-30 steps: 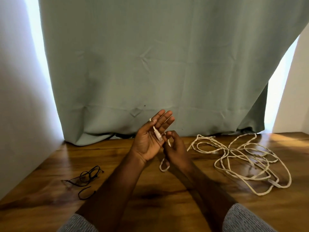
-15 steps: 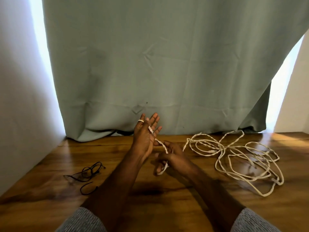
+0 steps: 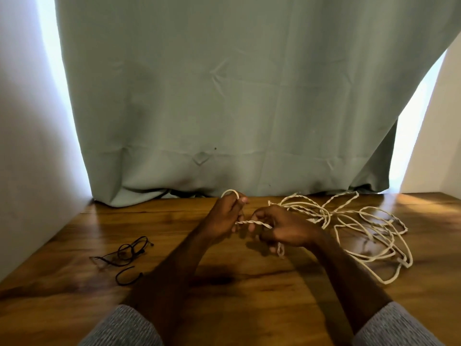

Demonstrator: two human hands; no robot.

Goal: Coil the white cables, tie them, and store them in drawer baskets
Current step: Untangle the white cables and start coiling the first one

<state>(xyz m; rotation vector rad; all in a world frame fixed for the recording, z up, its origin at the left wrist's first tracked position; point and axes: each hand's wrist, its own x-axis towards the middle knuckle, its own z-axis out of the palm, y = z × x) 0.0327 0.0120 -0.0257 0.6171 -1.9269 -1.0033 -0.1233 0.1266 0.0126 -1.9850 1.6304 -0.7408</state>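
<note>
White cable point(image 3: 252, 223) stretches between both hands: left hand point(image 3: 224, 217) fingers curl round a loop, right hand point(image 3: 284, 228) fingers pinch it.

No legible text anywhere.
</note>
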